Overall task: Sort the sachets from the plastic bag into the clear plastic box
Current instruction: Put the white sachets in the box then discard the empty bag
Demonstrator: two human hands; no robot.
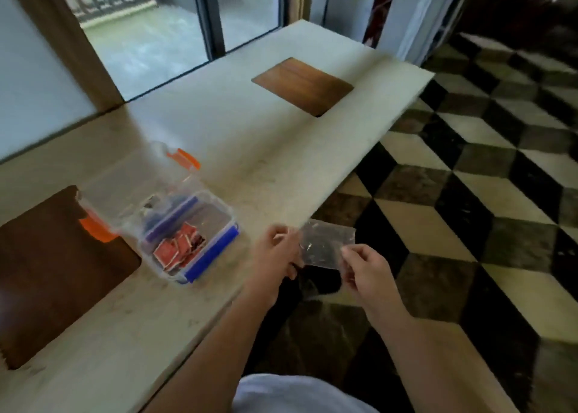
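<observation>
A clear plastic box point(219, 212) with blue clips stands open near the front edge of the pale table point(250, 137). Several red sachets point(176, 248) lie in its near compartment. Its clear lid point(131, 181) with orange clips tilts up behind it. Just off the table's edge, my left hand point(275, 256) and my right hand point(369, 272) each pinch one side of a small clear plastic bag point(325, 244), which looks flat and see-through. No sachet is visible inside it.
A dark wooden board point(53, 275) lies left of the box and a lighter wooden square point(303, 86) sits at the far end of the table. A checkered floor point(469, 194) spreads to the right; a glass door point(150, 37) stands behind.
</observation>
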